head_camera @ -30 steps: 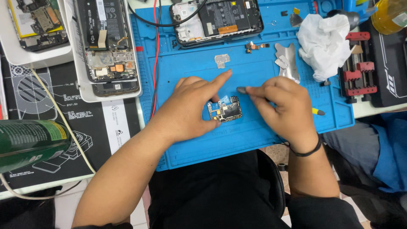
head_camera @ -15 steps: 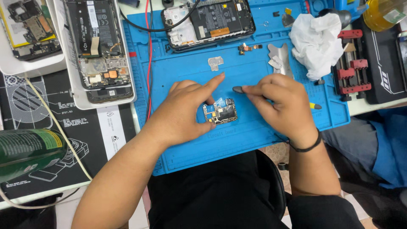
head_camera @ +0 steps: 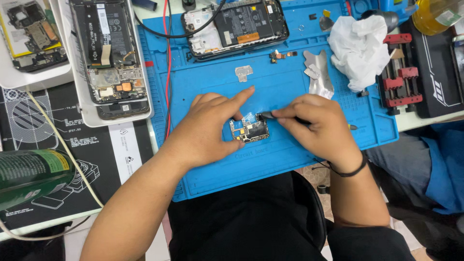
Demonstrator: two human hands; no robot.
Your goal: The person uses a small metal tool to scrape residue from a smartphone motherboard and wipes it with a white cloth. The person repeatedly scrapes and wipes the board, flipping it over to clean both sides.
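A small phone circuit board (head_camera: 250, 131) lies on the blue repair mat (head_camera: 280, 92). My left hand (head_camera: 205, 128) pins the board down at its left edge with thumb and fingers, index finger stretched above it. My right hand (head_camera: 316, 126) grips a thin dark tool (head_camera: 269, 115) whose tip touches the board's upper right corner. A black band circles my right wrist.
An opened phone (head_camera: 235, 26) lies at the mat's far edge, two more opened phones (head_camera: 108, 58) on white trays at left. Small metal shields (head_camera: 319, 72), a crumpled white tissue (head_camera: 360, 46), a red clamp fixture (head_camera: 401, 72), a green can (head_camera: 31, 176) and cables (head_camera: 166, 72) surround the mat.
Both hands stay on the board with only slight shifts; the view has drifted a little, so the mat sits slightly lower and left in frame.
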